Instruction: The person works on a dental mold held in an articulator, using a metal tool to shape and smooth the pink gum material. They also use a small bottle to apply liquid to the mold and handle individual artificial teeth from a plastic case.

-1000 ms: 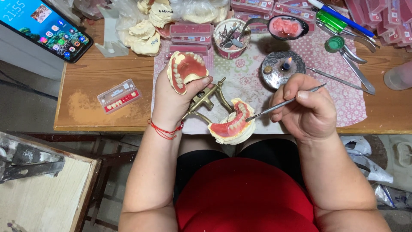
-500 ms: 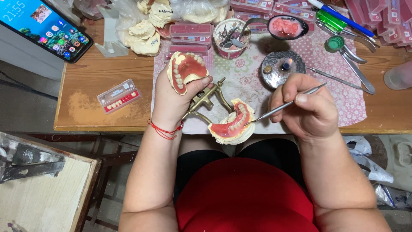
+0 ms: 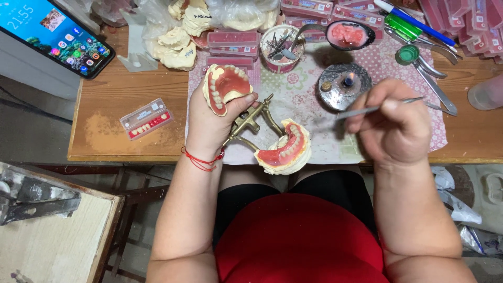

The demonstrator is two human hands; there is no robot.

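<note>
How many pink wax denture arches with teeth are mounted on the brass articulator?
2: the upper pink wax denture arch sits folded back over the left hand; the lower pink wax denture arch hangs at the table edge, both on the brass articulator.

I have one view only, from the head camera: it looks steeply down from close above, facing the wooden bench point(image 3: 131, 147) ahead, my lap at the near edge

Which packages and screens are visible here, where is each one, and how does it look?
Smartphone: top left corner, lit blue screen, black rim.
Tooth card: on the wooden table, left of the left hand; small clear rectangle, red strip.
Pink flat boxes: stacked at the table's back edge.
</note>
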